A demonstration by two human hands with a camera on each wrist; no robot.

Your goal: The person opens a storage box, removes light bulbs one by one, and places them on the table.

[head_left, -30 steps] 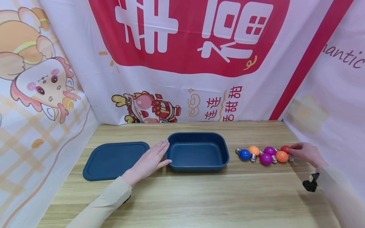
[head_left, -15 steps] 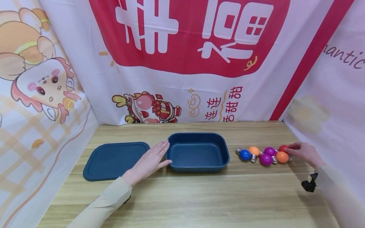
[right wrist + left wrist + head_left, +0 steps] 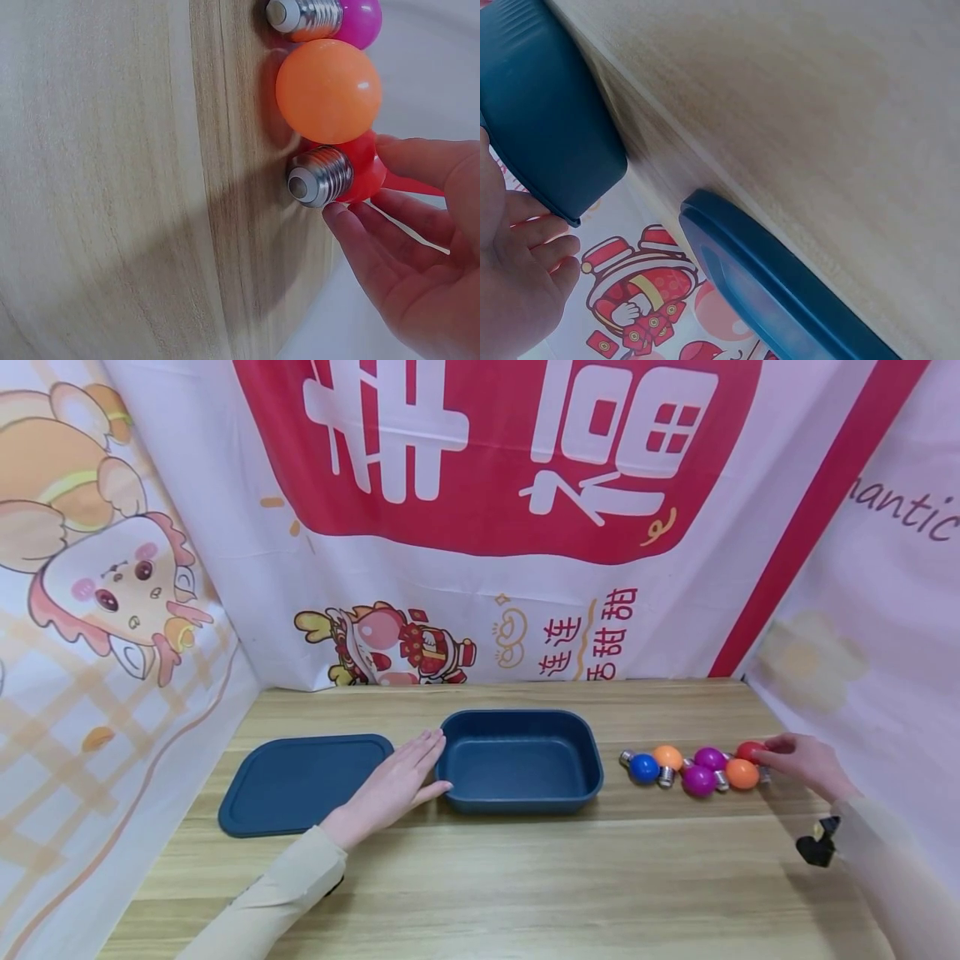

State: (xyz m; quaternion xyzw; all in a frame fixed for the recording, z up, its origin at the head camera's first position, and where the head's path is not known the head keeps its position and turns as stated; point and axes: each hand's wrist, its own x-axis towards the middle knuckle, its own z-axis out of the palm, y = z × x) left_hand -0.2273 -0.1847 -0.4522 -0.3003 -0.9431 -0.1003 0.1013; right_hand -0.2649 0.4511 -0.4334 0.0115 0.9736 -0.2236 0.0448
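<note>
At the right of the head view, my right hand (image 3: 808, 764) holds a red light bulb (image 3: 750, 752) between thumb and fingers. The right wrist view shows the thumb and fingertips around its red globe (image 3: 366, 169), its metal screw base (image 3: 322, 176) uncovered. An orange bulb (image 3: 328, 91) lies right beside it. My left hand (image 3: 393, 781) rests its extended fingers at the left rim of a dark blue rectangular box (image 3: 517, 806), with the thumb apart from them. In the left wrist view those fingertips are against the box wall (image 3: 547, 112).
More bulbs lie in a cluster right of the box: a blue one (image 3: 643, 767), purple ones (image 3: 701, 780) and another orange one (image 3: 667, 757). A dark blue lid (image 3: 300, 785) lies flat left of the box. Printed cloth (image 3: 480, 543) walls stand behind and at both sides of the wooden table (image 3: 525, 885).
</note>
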